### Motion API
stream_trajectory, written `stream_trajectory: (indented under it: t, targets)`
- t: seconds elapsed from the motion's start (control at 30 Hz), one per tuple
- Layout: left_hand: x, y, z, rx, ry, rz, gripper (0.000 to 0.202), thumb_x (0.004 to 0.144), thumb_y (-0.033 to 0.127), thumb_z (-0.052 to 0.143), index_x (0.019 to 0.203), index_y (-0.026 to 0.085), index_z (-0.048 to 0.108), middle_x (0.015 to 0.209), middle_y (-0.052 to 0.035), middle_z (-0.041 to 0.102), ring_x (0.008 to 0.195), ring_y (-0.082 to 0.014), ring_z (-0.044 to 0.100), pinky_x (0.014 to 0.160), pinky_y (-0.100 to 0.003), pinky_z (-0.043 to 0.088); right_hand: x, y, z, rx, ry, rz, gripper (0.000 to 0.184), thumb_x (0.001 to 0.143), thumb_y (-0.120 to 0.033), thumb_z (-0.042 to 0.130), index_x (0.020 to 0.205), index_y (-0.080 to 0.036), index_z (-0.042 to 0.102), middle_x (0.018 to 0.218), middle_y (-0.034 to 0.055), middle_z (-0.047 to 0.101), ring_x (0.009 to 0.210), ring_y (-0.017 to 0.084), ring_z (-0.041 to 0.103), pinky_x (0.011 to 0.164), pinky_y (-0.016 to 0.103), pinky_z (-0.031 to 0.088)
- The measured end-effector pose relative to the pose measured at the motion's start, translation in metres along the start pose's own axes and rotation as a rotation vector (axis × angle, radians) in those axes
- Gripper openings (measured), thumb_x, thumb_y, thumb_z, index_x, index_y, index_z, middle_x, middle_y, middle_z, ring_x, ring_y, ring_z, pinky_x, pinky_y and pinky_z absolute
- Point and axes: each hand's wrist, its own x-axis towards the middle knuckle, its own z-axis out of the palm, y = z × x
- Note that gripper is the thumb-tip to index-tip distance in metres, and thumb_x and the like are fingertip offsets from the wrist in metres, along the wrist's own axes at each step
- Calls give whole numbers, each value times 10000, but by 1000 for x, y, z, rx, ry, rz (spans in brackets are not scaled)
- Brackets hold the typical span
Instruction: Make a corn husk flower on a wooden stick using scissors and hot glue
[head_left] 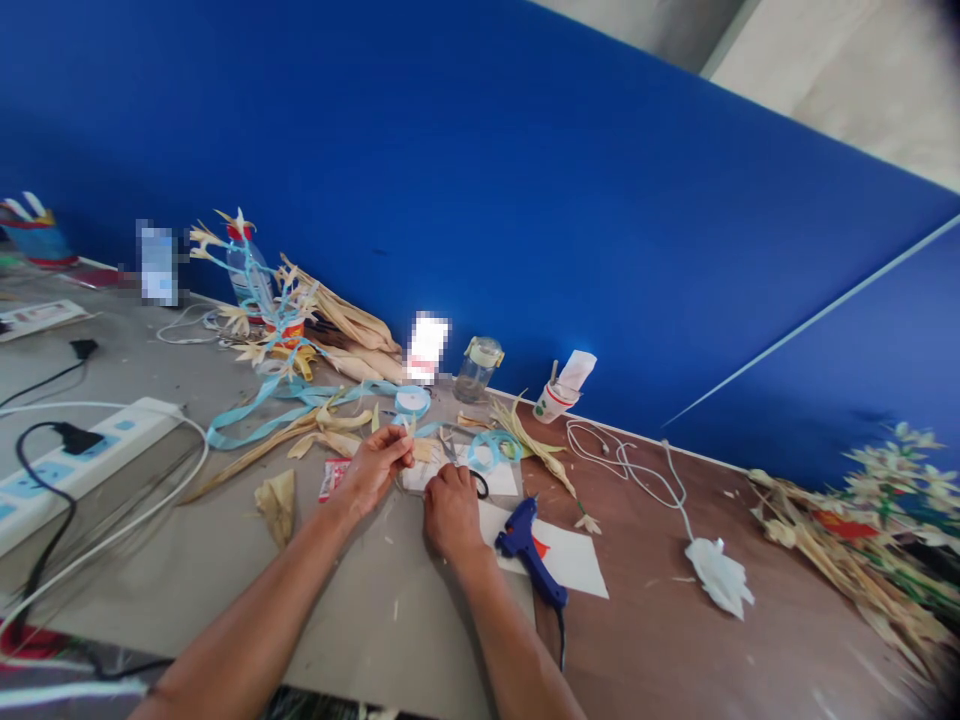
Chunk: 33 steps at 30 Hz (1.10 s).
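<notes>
My left hand (384, 462) is raised a little over the table with thumb and fingertips pinched on a small pale strip (410, 426), perhaps husk. Beside it, my right hand (452, 508) lies low with its fingers curled over a pair of scissors (481, 485); one black handle loop shows at its right and the blades point away. Under the scissors is a white card (501, 482) with a coil of light blue ribbon (495, 447) on it. A blue ribbon roll (412, 401) lies just beyond my left hand. Dried corn husks (330, 443) spread to the left.
A blue glue gun (531, 550) rests on white paper (585, 565) to the right. Along the blue partition stand a glass jar (478, 372), a paper cup (556, 402) and a blue-stemmed husk flower arrangement (281, 325). A power strip (142, 425) with cables lies left.
</notes>
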Motion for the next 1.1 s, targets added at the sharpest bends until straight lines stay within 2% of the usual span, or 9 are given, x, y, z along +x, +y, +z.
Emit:
stream_trajectory:
  t: [0.2,0.37,0.47,0.57,0.67,0.77,0.93,1.1]
  targets:
    - [0,-3,-2,8,-25,-10,256,612,255,775,730,158,569,591,42,557,523,-68,508,527,-190,398,1,1,6,13,25,10,191,841,-138,484,838,-150,675,948,126,601,928,258,477,782,369,352]
    - [-3,-2,1,91,-11,20,254,609,263,766,732,158,571,588,45,554,525,-72,508,539,-193,402,1,0,4,155,99,70,183,844,-136,491,799,-157,667,940,110,609,903,238,503,804,353,372]
    - [-5,0,4,112,-9,12,255,600,265,769,717,159,570,593,48,548,521,-71,507,547,-195,411,1,1,2,323,194,95,191,849,-155,479,814,-157,668,934,110,607,880,225,526,797,347,391]
    - [-5,-2,5,129,-40,-21,248,603,271,772,710,156,580,601,45,548,521,-70,509,548,-197,414,2,4,0,628,296,123,212,866,-221,456,911,-144,649,910,101,618,836,196,559,768,317,423]
    - [-4,-8,5,135,-100,-77,257,596,285,783,688,151,584,588,41,541,512,-69,503,539,-197,408,4,6,-5,943,323,214,244,859,-295,463,956,-140,624,905,86,646,826,180,585,762,299,440]
    - [-5,-11,7,141,-165,-131,281,576,295,800,657,144,577,587,36,533,497,-65,487,516,-198,390,6,8,-9,1152,315,282,262,823,-350,509,949,-147,618,886,63,657,807,168,585,757,289,441]
    - [-11,-9,12,204,-252,-232,298,575,305,812,660,134,583,595,28,534,503,-61,477,505,-192,352,8,9,-15,1344,280,323,269,747,-377,601,906,-160,614,795,19,629,692,134,539,656,253,420]
    - [-12,-11,10,235,-320,-253,323,559,344,821,637,131,591,587,22,542,503,-64,470,510,-198,344,7,10,-18,1369,292,386,183,725,-349,610,701,-169,590,628,-31,535,602,108,454,600,234,372]
